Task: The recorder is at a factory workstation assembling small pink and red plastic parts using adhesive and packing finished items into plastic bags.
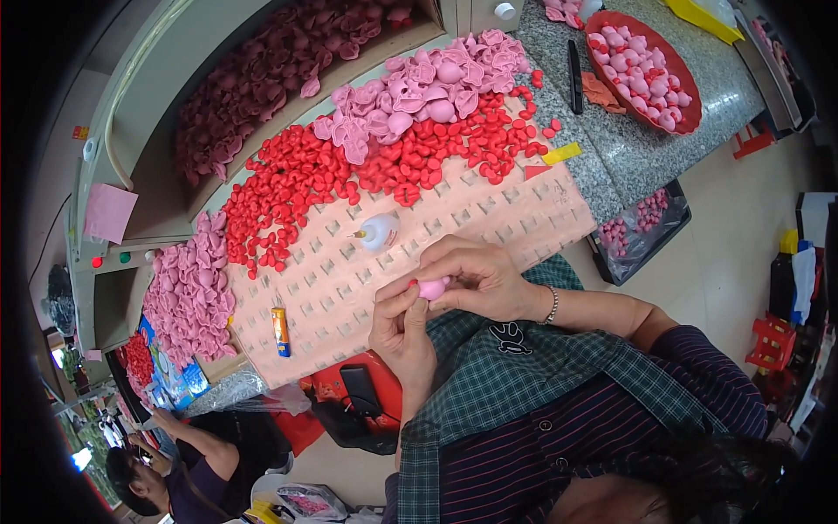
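Observation:
Both my hands meet in front of the apron, at the near edge of the work mat. Between the fingertips of my right hand (476, 278) is a small rounded pink rubber-like figure (432, 289). My left hand (404, 336) is closed, with its thumb and fingertips at the figure's left side. A small red piece (413, 284) shows at those left fingertips; whether it touches the figure I cannot tell. Just beyond my hands, a white squeeze bottle with a thin nozzle (381, 232) lies on the pink mat (349, 288). Loose red pieces (297, 175) are heaped behind it.
Pink molded pieces (436, 79) pile along the mat's back, with another heap (190, 288) at left. A red bowl (694, 96) of pink figures stands far right, near a black pen-like tool (575, 77). A yellow tube (280, 332) lies left. Another person (192, 463) sits lower left.

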`<action>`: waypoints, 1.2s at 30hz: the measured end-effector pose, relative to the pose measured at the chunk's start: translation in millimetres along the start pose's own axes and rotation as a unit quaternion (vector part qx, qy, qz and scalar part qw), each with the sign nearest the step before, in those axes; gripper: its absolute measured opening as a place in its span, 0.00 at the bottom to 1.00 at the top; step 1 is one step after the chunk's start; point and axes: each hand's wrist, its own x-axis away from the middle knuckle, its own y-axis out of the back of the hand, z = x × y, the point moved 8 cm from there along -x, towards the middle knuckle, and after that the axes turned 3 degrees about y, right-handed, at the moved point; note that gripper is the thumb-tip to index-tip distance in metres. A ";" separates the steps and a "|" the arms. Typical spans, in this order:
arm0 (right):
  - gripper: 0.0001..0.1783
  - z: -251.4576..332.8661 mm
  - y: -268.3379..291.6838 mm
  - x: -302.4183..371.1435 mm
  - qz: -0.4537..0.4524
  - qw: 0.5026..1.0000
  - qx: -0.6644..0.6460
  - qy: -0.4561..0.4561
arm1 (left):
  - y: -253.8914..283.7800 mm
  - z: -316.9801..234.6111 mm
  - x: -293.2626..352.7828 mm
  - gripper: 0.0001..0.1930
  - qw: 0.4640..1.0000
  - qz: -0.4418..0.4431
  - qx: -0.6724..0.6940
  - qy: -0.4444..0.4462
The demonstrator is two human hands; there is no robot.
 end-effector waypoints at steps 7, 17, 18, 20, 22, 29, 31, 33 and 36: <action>0.18 -1.8 0.0 -0.9 0.009 1.000 0.005 0.003 | -0.3 -0.5 -0.1 0.06 1.000 -0.002 -0.016 -0.002; 0.20 -19.4 -8.3 3.3 -0.030 0.958 -0.276 -0.069 | 1.8 5.2 -2.9 0.07 0.998 -0.006 0.049 -0.024; 0.20 -18.2 -7.2 2.6 -0.030 0.958 -0.277 -0.069 | 2.5 4.8 -2.0 0.07 0.999 -0.005 0.047 -0.025; 0.17 -18.7 -6.5 2.8 -0.001 0.973 -0.208 -0.103 | 9.0 8.8 -0.5 0.07 0.995 -0.035 0.091 -0.002; 0.15 -17.5 -3.1 2.7 0.002 0.978 -0.181 -0.100 | 7.4 8.7 -1.0 0.07 0.995 -0.032 0.094 -0.005; 0.10 -16.3 -2.1 2.7 -0.018 0.980 -0.183 -0.078 | 2.3 3.7 -1.6 0.06 0.998 -0.014 0.039 -0.046; 0.10 -19.3 -1.9 4.1 -0.022 0.979 -0.184 -0.079 | 1.4 3.5 -2.0 0.06 0.998 -0.016 0.040 -0.047; 0.09 -20.2 -1.3 4.7 -0.024 0.979 -0.186 -0.080 | 1.2 2.9 -1.5 0.06 0.998 -0.020 0.041 -0.050; 0.12 -25.3 -2.2 7.2 -0.017 0.975 -0.188 -0.113 | 2.2 2.7 -0.8 0.05 0.996 -0.043 0.071 -0.036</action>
